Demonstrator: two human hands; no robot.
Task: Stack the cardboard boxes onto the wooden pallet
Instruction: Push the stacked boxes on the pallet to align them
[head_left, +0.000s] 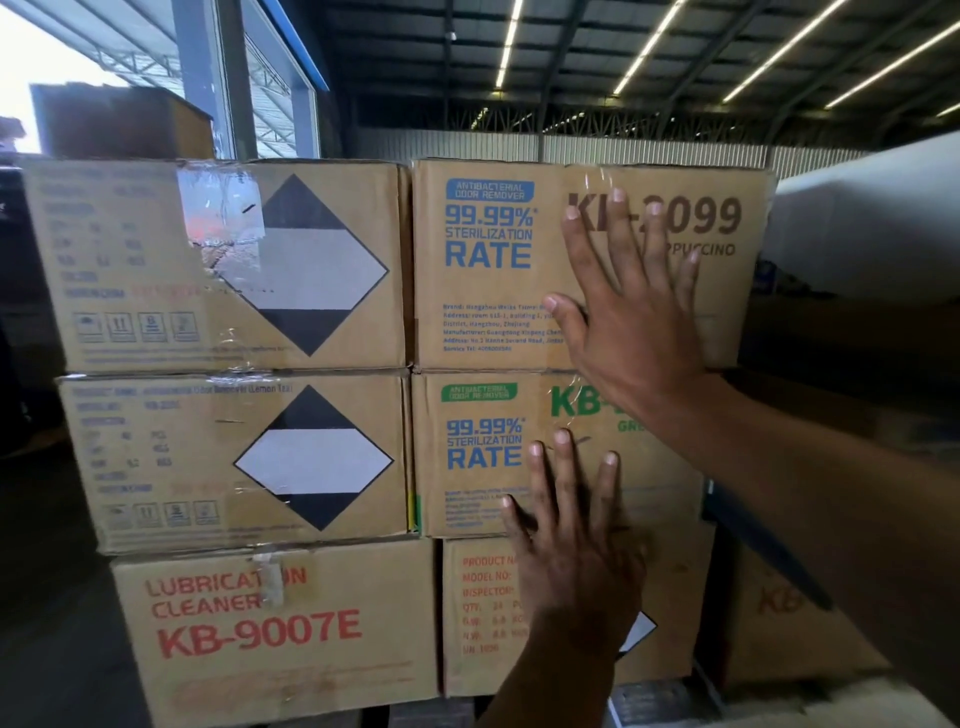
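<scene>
Cardboard boxes (218, 291) are stacked three high. Two are pressed by flat hands with fingers spread: right hand (636, 332) above, left hand (574, 551) below.

Strip lights (510, 39) line a dark roof (395, 62) above a corrugated wall (467, 145).

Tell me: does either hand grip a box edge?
No, the left hand and right hand lie flat on the boxes' fronts.

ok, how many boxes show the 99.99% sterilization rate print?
2. Both are in the right column: the top box and the middle box directly beneath it. More could sit on faces hidden from view.
</scene>
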